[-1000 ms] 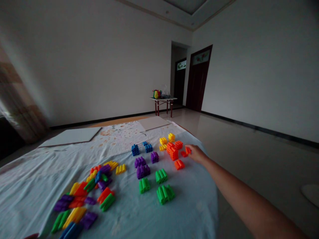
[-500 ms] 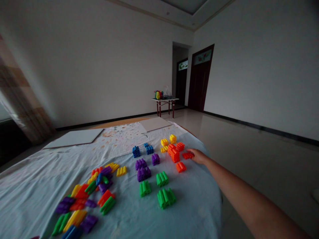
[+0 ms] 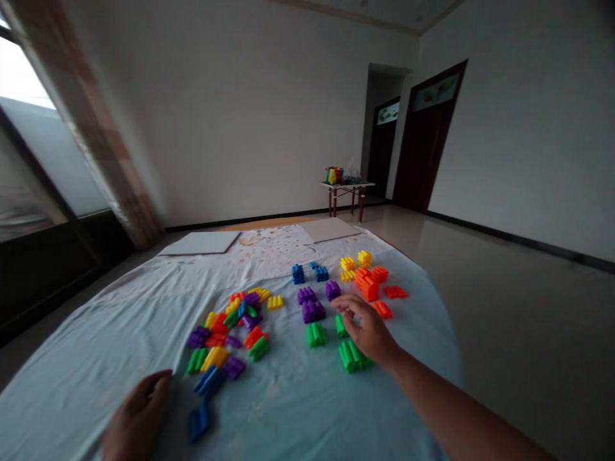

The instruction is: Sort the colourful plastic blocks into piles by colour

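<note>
By green blocks, right hand extended leftward, loosely spread; left hand half-curled, grip unclear.

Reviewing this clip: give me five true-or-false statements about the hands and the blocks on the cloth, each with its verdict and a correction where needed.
1. The right hand partly hides the green blocks from view. True.
2. Only one hand is in view. False: the left hand also shows, at the lower left of the picture.
3. The blue stacks stand farther from the person than the purple stacks. True.
4. The purple stacks lie farthest right of all. False: a flat orange block lies farther right.
5. The pile on the left mixes several colours. True.
</note>
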`<state>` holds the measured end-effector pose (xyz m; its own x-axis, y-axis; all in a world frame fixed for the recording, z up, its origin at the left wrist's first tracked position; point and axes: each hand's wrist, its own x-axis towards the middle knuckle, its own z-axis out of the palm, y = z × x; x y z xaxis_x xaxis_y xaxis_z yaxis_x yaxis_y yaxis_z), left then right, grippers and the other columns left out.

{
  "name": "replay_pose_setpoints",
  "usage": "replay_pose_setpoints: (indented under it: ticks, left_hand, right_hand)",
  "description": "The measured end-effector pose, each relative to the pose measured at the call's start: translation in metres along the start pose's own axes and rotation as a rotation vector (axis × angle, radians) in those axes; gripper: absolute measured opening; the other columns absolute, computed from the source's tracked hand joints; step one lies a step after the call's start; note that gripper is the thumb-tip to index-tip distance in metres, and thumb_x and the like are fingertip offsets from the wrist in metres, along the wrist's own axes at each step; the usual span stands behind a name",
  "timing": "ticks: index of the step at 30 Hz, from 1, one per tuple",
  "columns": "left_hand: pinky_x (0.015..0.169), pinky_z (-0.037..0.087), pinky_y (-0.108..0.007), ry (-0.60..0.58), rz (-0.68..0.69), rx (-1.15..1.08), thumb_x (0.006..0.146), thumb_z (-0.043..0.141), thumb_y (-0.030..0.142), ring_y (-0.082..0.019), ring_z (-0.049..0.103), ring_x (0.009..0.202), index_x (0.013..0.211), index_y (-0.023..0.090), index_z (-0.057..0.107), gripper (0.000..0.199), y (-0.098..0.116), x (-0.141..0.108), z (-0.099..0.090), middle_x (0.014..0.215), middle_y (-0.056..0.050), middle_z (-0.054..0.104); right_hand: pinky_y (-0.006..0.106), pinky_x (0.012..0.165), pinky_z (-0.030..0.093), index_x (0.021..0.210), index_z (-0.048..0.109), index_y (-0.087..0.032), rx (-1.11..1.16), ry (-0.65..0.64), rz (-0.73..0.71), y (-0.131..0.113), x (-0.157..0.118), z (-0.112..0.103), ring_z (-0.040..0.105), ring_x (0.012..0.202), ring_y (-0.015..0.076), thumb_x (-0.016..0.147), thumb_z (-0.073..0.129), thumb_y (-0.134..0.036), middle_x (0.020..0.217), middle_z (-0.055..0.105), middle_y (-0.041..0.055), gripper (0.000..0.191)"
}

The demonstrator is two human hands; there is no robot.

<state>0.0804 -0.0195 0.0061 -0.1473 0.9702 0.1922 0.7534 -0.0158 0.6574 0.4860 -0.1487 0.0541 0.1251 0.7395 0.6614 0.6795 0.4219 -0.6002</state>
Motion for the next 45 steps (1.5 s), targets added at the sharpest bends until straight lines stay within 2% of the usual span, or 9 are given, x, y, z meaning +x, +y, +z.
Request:
replay_pose_setpoints:
  ticks: [3,7,12,17,22,32,36,40,45]
  left_hand:
    - [0.071,0.050,-0.033,-0.015,-0.046,-0.019,0.071,0.042,0.048,-0.026,0.064,0.084,0.090,0.020,0.065,0.041,0.000,-0.006,-0.006,0.087,-0.008,0.070]
    - [0.075,0.049,-0.031,0.002,-0.020,-0.026,0.071,0.041,0.047,-0.024,0.064,0.086,0.089,0.022,0.065,0.039,0.006,-0.011,-0.004,0.090,-0.006,0.070]
    - [0.079,0.048,-0.033,-0.004,0.033,-0.048,0.072,0.041,0.047,-0.025,0.063,0.088,0.089,0.021,0.065,0.039,0.004,-0.012,-0.002,0.094,-0.008,0.069]
    - [0.079,0.047,-0.032,-0.003,0.068,-0.061,0.075,0.039,0.046,-0.024,0.062,0.089,0.088,0.022,0.065,0.037,-0.003,-0.009,0.001,0.093,-0.007,0.068]
    - [0.078,0.046,-0.031,-0.009,0.064,-0.061,0.076,0.038,0.044,-0.024,0.061,0.091,0.089,0.021,0.065,0.038,-0.006,-0.008,0.003,0.094,-0.007,0.068]
    - [0.079,0.044,-0.034,-0.053,0.018,-0.067,0.076,0.036,0.045,-0.025,0.060,0.094,0.093,0.020,0.064,0.041,-0.006,-0.006,0.003,0.097,-0.009,0.066]
    - [0.080,0.044,-0.034,-0.058,0.013,-0.078,0.076,0.036,0.047,-0.025,0.060,0.092,0.093,0.021,0.064,0.041,-0.006,-0.008,0.002,0.095,-0.008,0.066]
    - [0.081,0.043,-0.035,-0.073,0.009,-0.080,0.076,0.035,0.048,-0.025,0.059,0.092,0.093,0.021,0.063,0.042,-0.007,-0.007,0.002,0.095,-0.008,0.065]
    - [0.078,0.044,-0.035,-0.111,-0.031,-0.083,0.074,0.037,0.050,-0.025,0.060,0.090,0.093,0.023,0.063,0.042,-0.005,-0.003,0.000,0.094,-0.007,0.066]
  right_hand:
    - [0.033,0.088,0.049,0.100,0.062,-0.020,0.112,-0.178,-0.040,-0.038,-0.004,0.045,0.059,0.099,0.0174,0.080,0.045,-0.007,0.101,0.064,0.0068,0.029]
    - [0.035,0.093,0.046,0.100,0.062,-0.018,0.141,-0.300,-0.030,-0.059,-0.007,0.102,0.057,0.102,0.0182,0.075,0.049,-0.003,0.101,0.063,0.0075,0.032]
    - [0.040,0.097,0.043,0.110,0.057,-0.015,0.027,-0.204,0.012,-0.051,-0.008,0.162,0.052,0.108,0.0228,0.069,0.058,-0.005,0.111,0.058,0.0111,0.043]
    - [0.047,0.093,0.045,0.118,0.051,-0.014,-0.099,-0.098,0.064,-0.033,-0.002,0.198,0.051,0.110,0.0281,0.070,0.065,-0.017,0.116,0.056,0.0153,0.051]
    - [0.043,0.091,0.047,0.114,0.055,-0.015,-0.122,-0.160,0.100,-0.029,-0.001,0.203,0.056,0.102,0.0254,0.073,0.063,-0.018,0.107,0.061,0.0116,0.042]
    - [0.038,0.098,0.042,0.122,0.051,-0.016,-0.140,-0.250,0.140,-0.040,-0.030,0.170,0.052,0.111,0.0228,0.065,0.055,-0.005,0.115,0.058,0.0101,0.058]
    - [0.040,0.099,0.040,0.122,0.053,-0.013,-0.199,-0.227,0.209,-0.043,-0.012,0.174,0.051,0.113,0.0251,0.070,0.057,-0.011,0.118,0.059,0.0135,0.052]
    - [0.039,0.094,0.041,0.117,0.058,-0.015,-0.272,-0.337,0.308,-0.049,0.013,0.182,0.055,0.108,0.0256,0.070,0.062,-0.014,0.112,0.064,0.0109,0.048]
    - [0.034,0.087,0.041,0.102,0.065,-0.021,-0.333,-0.363,0.245,-0.055,0.020,0.177,0.055,0.100,0.0216,0.071,0.067,-0.019,0.101,0.064,0.0056,0.030]
